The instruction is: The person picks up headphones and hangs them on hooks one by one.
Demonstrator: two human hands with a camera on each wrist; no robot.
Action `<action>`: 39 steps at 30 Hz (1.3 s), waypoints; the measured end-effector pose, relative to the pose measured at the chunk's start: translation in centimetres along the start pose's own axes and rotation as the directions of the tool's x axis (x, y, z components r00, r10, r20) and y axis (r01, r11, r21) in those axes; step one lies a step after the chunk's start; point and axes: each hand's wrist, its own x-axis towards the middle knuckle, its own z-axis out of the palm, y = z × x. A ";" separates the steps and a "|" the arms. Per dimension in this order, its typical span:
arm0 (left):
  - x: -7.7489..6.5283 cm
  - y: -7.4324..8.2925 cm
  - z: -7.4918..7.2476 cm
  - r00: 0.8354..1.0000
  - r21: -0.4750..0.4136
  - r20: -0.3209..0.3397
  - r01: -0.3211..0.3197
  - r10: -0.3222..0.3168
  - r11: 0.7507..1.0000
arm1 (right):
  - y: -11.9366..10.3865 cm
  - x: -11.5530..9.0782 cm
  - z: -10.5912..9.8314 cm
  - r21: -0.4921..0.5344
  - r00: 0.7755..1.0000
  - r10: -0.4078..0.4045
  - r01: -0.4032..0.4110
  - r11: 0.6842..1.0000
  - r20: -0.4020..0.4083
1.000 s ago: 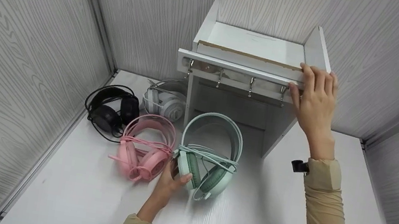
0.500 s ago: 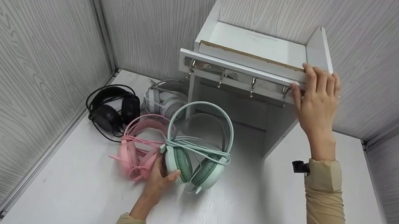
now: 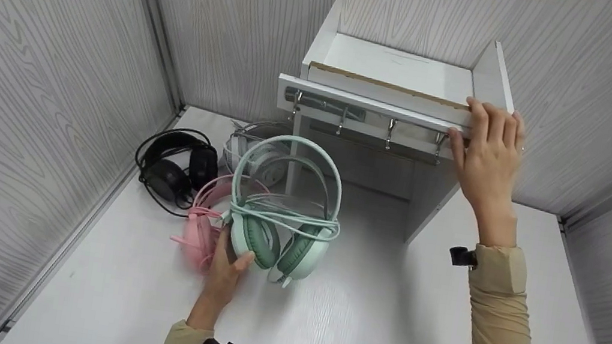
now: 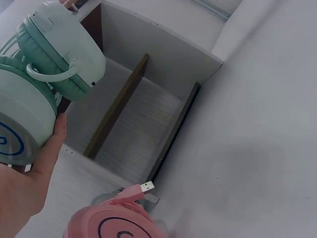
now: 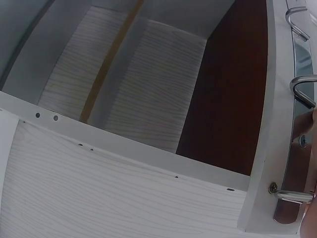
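Mint-green headphones (image 3: 258, 242), their cable wound across the cups, are held by my left hand (image 3: 222, 278) at the left ear cup, thumb toward the front. They appear raised, in front of the white shelf. In the left wrist view, the left hand (image 4: 29, 196) has the green ear cup (image 4: 25, 111) against its fingers. My right hand (image 3: 490, 160) grips the right front corner of the white shelf (image 3: 401, 65), fingers over its top edge and thumb at the rail with metal hooks (image 3: 390, 133). Only part of that hand (image 5: 308, 218) shows at the right wrist view's edge.
Pink headphones (image 3: 197, 241) lie left of the left hand, partly hidden behind the green ones. Black headphones (image 3: 166, 180) and white headphones (image 3: 233, 149) sit farther back left. Wood-grain panels (image 3: 42, 72) enclose the white table (image 3: 342, 335) on the left, back and right.
My left hand has moved left and a little up with the green headphones, which now overlap the pink and white pairs. The right hand keeps its place on the shelf corner.
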 end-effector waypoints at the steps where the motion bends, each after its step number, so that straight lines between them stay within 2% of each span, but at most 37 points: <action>1: 0.2 0.3 -0.1 1.000 -0.019 -0.001 -0.011 0.011 1.000 | 0.0 0.0 0.0 0.001 1.000 -0.002 0.002 1.000 -0.001; 8: 2.5 2.1 -0.5 0.996 -0.130 0.016 -0.081 0.083 0.988 | -0.1 0.0 0.0 0.007 1.000 -0.002 0.002 1.000 -0.005; 13: 4.1 2.2 -0.7 0.998 -0.077 -0.026 -0.057 0.055 0.995 | -0.1 0.2 0.2 0.002 1.000 0.001 -0.001 1.000 -0.011; 18: 4.8 1.4 -1.1 0.998 -0.014 -0.058 -0.006 0.006 1.000 | -0.1 0.1 0.3 0.006 1.000 0.009 -0.009 1.000 -0.003; 24: 5.4 0.8 -1.1 0.997 0.080 -0.081 -0.015 0.022 0.997 | 0.0 0.1 0.3 0.008 1.000 0.011 -0.011 1.000 0.003; 28: 6.0 0.5 -0.7 0.998 0.093 -0.053 -0.028 0.033 0.995 | 0.1 0.1 0.1 0.006 1.000 0.010 -0.010 1.000 0.003; 31: 6.5 0.4 -0.2 1.000 0.066 -0.023 -0.003 0.004 0.998 | 0.1 0.1 0.0 0.005 1.000 0.011 -0.011 1.000 0.003; 34: 7.1 0.3 0.5 0.999 0.069 -0.022 0.049 -0.048 0.996 | 0.1 0.0 0.0 0.005 1.000 0.011 -0.011 1.000 0.003; 39: 8.3 0.2 1.4 0.992 0.126 -0.040 0.120 -0.116 0.985 | 0.2 0.1 0.0 0.009 1.000 0.010 -0.010 1.000 -0.004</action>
